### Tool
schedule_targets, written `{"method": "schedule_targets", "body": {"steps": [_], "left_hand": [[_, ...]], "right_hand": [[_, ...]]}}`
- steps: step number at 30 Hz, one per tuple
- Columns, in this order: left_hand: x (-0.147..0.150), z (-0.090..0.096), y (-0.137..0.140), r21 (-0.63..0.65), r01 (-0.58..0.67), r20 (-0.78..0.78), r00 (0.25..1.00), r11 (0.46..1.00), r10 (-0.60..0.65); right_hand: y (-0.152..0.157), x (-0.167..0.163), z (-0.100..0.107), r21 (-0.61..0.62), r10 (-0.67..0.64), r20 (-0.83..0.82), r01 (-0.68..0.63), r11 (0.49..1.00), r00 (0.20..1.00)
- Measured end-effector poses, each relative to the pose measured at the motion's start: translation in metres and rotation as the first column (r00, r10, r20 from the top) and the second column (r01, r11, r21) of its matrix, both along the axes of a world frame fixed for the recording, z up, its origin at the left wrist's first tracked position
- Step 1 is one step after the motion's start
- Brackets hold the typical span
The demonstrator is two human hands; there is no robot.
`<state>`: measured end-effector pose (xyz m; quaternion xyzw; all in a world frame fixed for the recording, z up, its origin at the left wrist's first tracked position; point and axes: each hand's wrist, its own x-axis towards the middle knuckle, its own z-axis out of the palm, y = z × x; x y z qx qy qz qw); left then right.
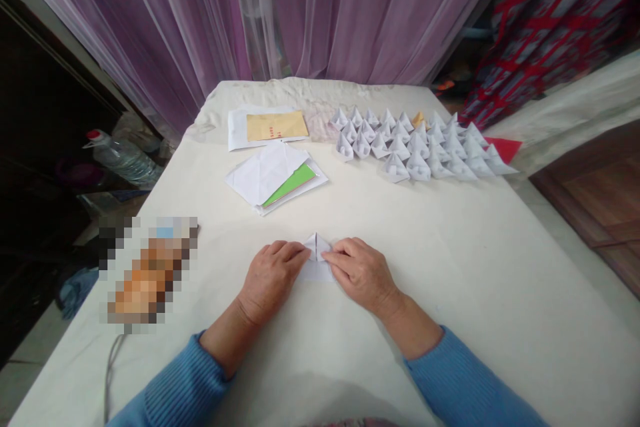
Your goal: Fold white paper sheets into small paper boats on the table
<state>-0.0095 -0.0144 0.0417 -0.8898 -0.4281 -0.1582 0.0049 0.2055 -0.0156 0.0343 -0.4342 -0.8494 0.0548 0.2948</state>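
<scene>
A small folded sheet of white paper (318, 272) lies on the table in front of me. Its two upper corners are folded in to a point, with a dark seam running down the middle. My left hand (274, 271) is closed on the paper's left side, thumb and fingertips at the folded flap. From the other side, my right hand (361, 273) pinches the right flap near the seam. Parts of the paper's side edges are hidden under my fingers.
Rows of folded white paper boats (419, 147) stand at the back right, by a red sheet (505, 148). White and green papers (270, 177) lie ahead, a tan envelope (278, 126) behind them. At left, a blurred-out device (150, 273) trails a cable (111, 367). A water bottle (125, 157) stands beyond the table's left edge.
</scene>
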Motion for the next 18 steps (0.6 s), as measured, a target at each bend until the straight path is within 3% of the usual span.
{"method": "schedule_targets", "body": {"steps": [18], "left_hand": [[0.0024, 0.0028, 0.0015, 0.024, 0.028, -0.007, 1.0, 0.999, -0.028]], "right_hand": [[0.0001, 0.0002, 0.0002, 0.002, 0.013, 0.0, -0.013, 1.0, 1.0]]}}
